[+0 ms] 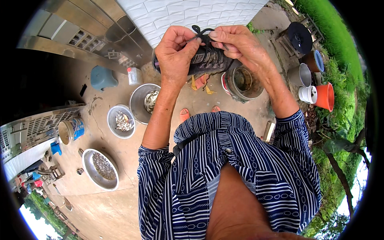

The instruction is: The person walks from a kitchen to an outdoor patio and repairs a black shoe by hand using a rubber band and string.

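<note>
A black shoe [205, 61] with grey trim hangs in front of me, its toe to the right, against a white tiled wall. Its black shoelace [203, 35] is crossed in a loop above the tongue. Thumb and finger of my left hand [176, 51] pinch the lace on the left side of the knot. My right hand [237, 41] pinches it on the right, and a loose lace end dangles below those fingers. Part of the shoe's heel end is hidden behind my left hand.
Below stand a metal pot [137, 105] and a basin [113, 130], both holding small fish. A larger basin [113, 183], a blue stool [96, 78] and a white jug [135, 76] are at left. Right are a round metal container [256, 93] and an orange bucket [326, 97].
</note>
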A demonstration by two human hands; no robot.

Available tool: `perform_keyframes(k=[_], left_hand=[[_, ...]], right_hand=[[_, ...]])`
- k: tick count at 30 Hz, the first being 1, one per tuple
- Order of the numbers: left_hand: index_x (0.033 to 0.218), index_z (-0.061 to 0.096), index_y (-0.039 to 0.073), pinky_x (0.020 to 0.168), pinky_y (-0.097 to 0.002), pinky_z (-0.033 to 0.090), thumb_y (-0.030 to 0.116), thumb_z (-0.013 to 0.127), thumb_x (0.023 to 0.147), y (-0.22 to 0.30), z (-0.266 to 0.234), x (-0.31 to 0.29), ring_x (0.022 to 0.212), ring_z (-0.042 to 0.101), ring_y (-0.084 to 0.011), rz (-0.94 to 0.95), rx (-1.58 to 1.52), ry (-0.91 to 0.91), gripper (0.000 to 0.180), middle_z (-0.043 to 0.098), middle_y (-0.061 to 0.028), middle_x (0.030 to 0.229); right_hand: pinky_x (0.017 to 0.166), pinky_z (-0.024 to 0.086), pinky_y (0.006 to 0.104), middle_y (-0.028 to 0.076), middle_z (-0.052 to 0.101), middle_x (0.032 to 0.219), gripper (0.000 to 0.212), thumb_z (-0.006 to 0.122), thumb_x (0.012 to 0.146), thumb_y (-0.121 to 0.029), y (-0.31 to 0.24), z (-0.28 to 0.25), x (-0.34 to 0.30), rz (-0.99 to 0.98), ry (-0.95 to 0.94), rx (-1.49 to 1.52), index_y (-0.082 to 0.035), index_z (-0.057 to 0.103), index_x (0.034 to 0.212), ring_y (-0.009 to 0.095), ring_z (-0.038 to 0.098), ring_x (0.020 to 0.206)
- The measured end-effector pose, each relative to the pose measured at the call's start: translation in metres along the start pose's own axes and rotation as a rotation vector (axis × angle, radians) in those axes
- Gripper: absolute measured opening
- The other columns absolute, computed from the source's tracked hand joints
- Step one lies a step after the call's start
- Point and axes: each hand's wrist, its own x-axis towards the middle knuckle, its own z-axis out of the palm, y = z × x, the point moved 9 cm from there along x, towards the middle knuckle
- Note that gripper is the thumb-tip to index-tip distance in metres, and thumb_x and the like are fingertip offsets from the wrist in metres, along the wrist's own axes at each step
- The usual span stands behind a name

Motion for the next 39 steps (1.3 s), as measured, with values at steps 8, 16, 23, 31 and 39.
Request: perform_keyframes(k=[8, 16, 23, 31, 39], left_hand=[[0.089, 0.055, -0.002, 0.062, -0.0192, 0.046, -0.007, 0.055, 0.073, -0.008, 0.005, -0.001, 0.069, 0.056, -0.0081, -0.092, -0.018, -0.042, 0.017, 0.058, -0.0043, 0.076], [0.095, 0.057, -0.004, 0.066, -0.0186, 0.045, -0.005, 0.057, 0.075, -0.005, 0.007, 0.001, 0.072, 0.055, -0.0081, -0.118, 0.279, -0.095, 0.02, 0.059, -0.0048, 0.079], [0.088, 0.058, -0.005, 0.062, -0.0185, 0.045, -0.004, 0.056, 0.075, -0.002, 0.002, 0.007, 0.066, 0.055, -0.008, -0.16, 0.211, -0.053, 0.014, 0.059, -0.0055, 0.074], [0.082, 0.057, -0.006, 0.059, -0.0198, 0.045, -0.005, 0.055, 0.074, -0.012, -0.001, 0.011, 0.062, 0.055, -0.0109, -0.218, 0.018, -0.067, 0.009, 0.058, -0.0085, 0.07], [0.082, 0.058, -0.006, 0.057, -0.0182, 0.044, -0.003, 0.057, 0.073, -0.005, 0.005, 0.011, 0.06, 0.054, -0.0083, -0.224, 0.182, -0.139, 0.009, 0.059, -0.0061, 0.068]], right_hand=[[0.032, 0.018, 0.0121, 0.003, 0.053, 0.066, 0.019, 0.056, 0.081, -0.015, -0.004, 0.0, 0.004, -0.048, 0.009, 0.188, 0.001, 0.053, 0.089, -0.002, 0.031, 0.041], [0.036, 0.017, 0.0152, 0.001, 0.051, 0.066, 0.019, 0.056, 0.081, -0.018, -0.015, 0.003, 0.003, -0.145, -0.03, 0.023, -0.002, 0.054, 0.089, -0.001, 0.025, 0.042], [0.038, 0.016, 0.0164, 0.001, 0.052, 0.066, 0.019, 0.058, 0.079, -0.019, -0.02, 0.0, 0.001, -0.18, 0.002, 0.058, -0.003, 0.055, 0.089, 0.0, 0.025, 0.042], [0.046, 0.036, 0.0165, 0.002, 0.059, 0.072, 0.02, 0.06, 0.077, -0.017, -0.033, 0.0, -0.005, -0.284, 0.083, -0.366, 0.001, 0.06, 0.086, 0.003, 0.046, 0.054], [0.053, 0.043, 0.0217, 0.003, 0.059, 0.068, 0.017, 0.062, 0.073, -0.012, -0.055, 0.01, -0.014, -0.579, 0.052, -0.82, -0.004, 0.06, 0.087, 0.007, 0.051, 0.059]])
